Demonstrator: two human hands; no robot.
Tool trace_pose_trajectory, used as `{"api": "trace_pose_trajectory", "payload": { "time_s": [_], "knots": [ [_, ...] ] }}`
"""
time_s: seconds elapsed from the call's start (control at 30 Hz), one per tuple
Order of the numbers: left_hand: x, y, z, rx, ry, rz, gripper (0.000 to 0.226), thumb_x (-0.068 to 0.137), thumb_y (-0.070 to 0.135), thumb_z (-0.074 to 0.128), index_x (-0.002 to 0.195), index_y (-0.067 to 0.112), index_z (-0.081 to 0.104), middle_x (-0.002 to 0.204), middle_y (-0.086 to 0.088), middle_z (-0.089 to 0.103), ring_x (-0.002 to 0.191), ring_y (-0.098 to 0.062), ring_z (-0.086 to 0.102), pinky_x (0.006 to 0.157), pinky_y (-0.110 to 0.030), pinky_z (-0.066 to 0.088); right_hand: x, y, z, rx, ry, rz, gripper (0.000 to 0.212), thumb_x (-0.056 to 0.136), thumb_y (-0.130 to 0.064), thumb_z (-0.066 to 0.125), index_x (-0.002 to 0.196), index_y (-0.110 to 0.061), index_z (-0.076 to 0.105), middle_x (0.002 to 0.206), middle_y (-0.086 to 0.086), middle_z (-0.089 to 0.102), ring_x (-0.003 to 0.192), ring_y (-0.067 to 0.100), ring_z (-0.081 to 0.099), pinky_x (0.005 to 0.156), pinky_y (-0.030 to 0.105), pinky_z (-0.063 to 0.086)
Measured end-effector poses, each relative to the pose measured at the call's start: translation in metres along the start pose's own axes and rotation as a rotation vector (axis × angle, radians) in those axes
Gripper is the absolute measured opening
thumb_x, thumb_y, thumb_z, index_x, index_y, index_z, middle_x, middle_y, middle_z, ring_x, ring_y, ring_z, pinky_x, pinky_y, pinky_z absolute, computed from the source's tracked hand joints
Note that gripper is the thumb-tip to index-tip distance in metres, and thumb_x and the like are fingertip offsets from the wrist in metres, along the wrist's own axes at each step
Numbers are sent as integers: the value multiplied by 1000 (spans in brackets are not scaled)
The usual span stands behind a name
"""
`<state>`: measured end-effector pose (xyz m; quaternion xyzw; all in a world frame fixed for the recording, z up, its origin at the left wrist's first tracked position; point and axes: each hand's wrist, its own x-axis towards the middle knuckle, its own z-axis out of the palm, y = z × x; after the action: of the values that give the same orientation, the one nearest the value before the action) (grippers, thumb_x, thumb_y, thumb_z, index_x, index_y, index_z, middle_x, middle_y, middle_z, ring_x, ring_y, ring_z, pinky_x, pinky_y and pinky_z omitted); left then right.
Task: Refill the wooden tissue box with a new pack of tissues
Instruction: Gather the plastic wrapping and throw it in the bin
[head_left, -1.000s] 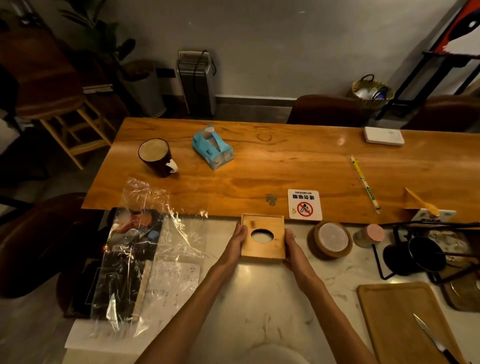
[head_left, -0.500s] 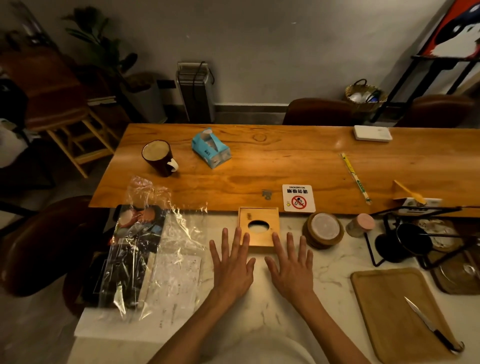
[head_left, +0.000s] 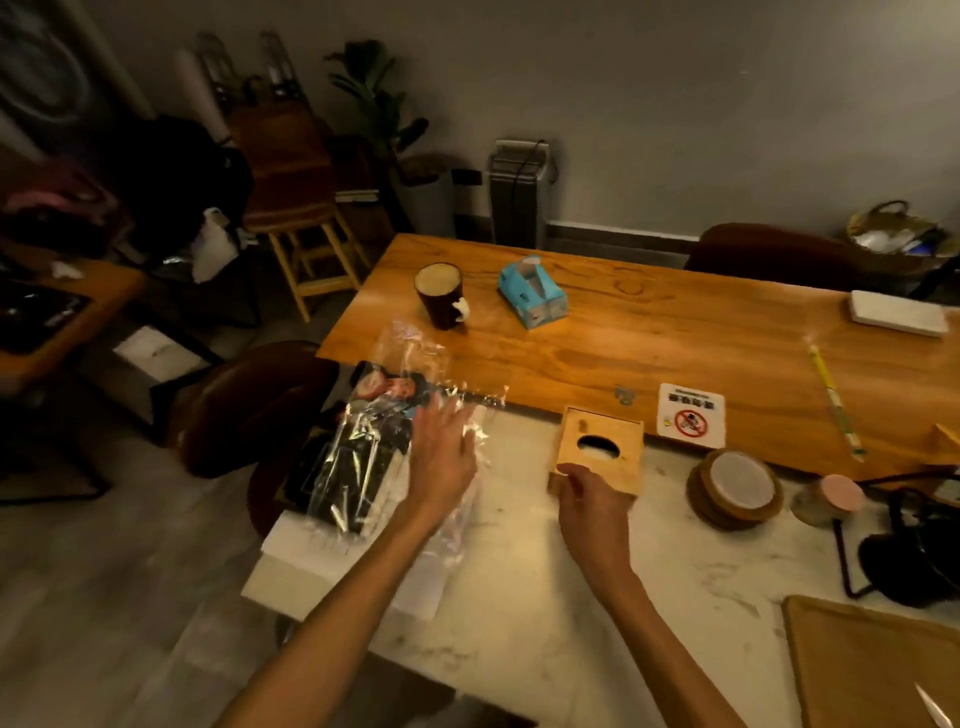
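Head view showed me both arms reaching out over the pale marble worktop (head_left: 519, 597). The box (head_left: 626, 470) sat upright at the far edge of that worktop, right against the wooden worktop (head_left: 675, 338) behind it, with its oval slot facing up. My right grip (head_left: 589, 501) was at the box's near-left corner, fingers curled round the near edge and the thumb up by the top rim. The frame was blurred there, so I could not see how firm the hold was.

My left grip (head_left: 441, 457) was well left of the box, with its fingers spread and straight, holding nothing. It hung over a sheet of crinkled clear wrap (head_left: 363, 462), and I could not tell whether the palm touched it. Under the wrap lay a dark printed packet (head_left: 332, 467) and some white paper (head_left: 306, 551).

The blue tissue pack (head_left: 530, 293) lay on the wooden worktop, beyond the box and a little to its left, well apart from both grips. A dark mug (head_left: 441, 296) stood just left of the pack.

Just right of the box, a no-smoking sign (head_left: 690, 415) lay flat on the wood. Further right on the marble were a stack of round coasters (head_left: 735, 491) and a small pink-lidded jar (head_left: 831, 499). A cutting board (head_left: 872, 665) lay nearer to me than the box, off to its right.
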<state>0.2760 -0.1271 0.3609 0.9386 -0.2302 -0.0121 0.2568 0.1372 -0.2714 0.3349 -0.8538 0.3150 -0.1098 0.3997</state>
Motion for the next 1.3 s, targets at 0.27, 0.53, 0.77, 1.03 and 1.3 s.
{"api": "trace_pose_trajectory", "payload": {
  "time_s": [0.27,0.53,0.77,1.03,1.3],
  "knots": [
    [27,-147,-72,-266,-27,-548,63,92,45,62,143,13,44,132,-10,61,125,-34,54,104,-47,42,57,-11,105,372,-361,550,27,90,-21,63,68,-9,53,65,11,54,55,22,51,63,38,49],
    [70,-179,-79,-551,-296,-341,15,99,9,53,111,6,62,88,-8,65,69,-16,63,51,-23,47,56,-45,131,529,-267,736,11,85,-17,71,78,-9,67,65,9,57,55,18,49,51,26,41],
    [109,-149,-149,-561,-62,-3,20,105,21,43,112,18,61,86,-14,67,53,-8,64,45,-24,52,73,-112,88,930,207,257,14,96,-20,58,110,-18,61,98,8,66,80,21,63,66,33,54],
    [147,-82,-225,-461,399,299,41,96,51,23,113,24,49,70,10,53,59,-9,55,50,-27,42,106,-246,-5,751,626,-292,16,103,-15,43,115,-9,52,92,9,63,75,2,63,59,15,52],
    [172,-31,-293,-966,225,308,34,103,39,36,103,16,61,69,-9,63,50,-12,56,45,-28,41,119,-294,-78,755,605,-510,15,103,-14,44,116,-14,52,82,-1,67,49,10,54,41,23,45]
  ]
}}
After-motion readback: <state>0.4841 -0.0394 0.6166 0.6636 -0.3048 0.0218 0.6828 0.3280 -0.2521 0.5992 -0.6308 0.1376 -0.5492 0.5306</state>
